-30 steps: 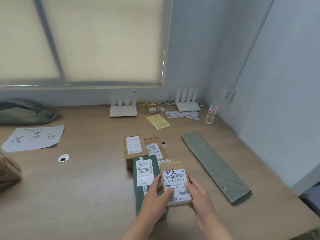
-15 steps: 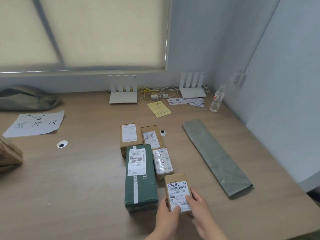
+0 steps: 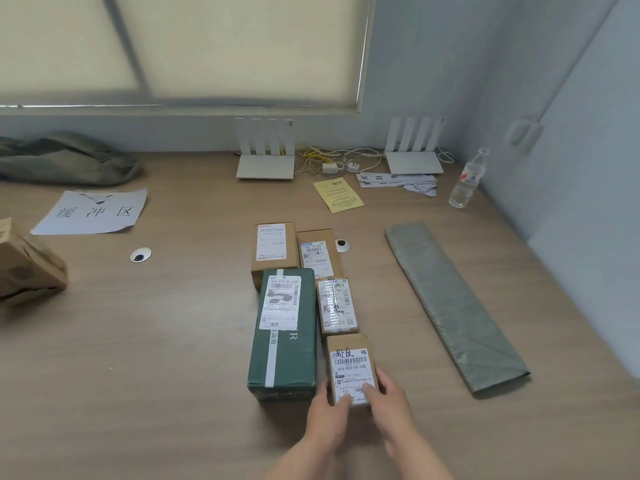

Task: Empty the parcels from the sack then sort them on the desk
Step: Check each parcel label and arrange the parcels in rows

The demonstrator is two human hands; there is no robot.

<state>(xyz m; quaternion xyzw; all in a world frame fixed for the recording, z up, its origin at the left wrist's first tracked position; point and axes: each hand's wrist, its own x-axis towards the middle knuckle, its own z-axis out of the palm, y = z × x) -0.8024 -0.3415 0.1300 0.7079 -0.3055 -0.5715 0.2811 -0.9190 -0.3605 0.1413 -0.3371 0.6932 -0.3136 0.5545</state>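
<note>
Left hand [image 3: 329, 415] and right hand [image 3: 389, 403] clasp the small brown labelled cardboard parcel [image 3: 351, 368] on the wooden desk [image 3: 156, 341], fingers curled round its near end; the long green box [image 3: 284, 334] sits just beside.

- Soft, even daylight through the blind [image 3: 207, 46]
- Faint shadows beside boxes on the bench [image 3: 156, 341]
- Straight lines bow at the edges
- Slightly soft, far labels unreadable
</note>
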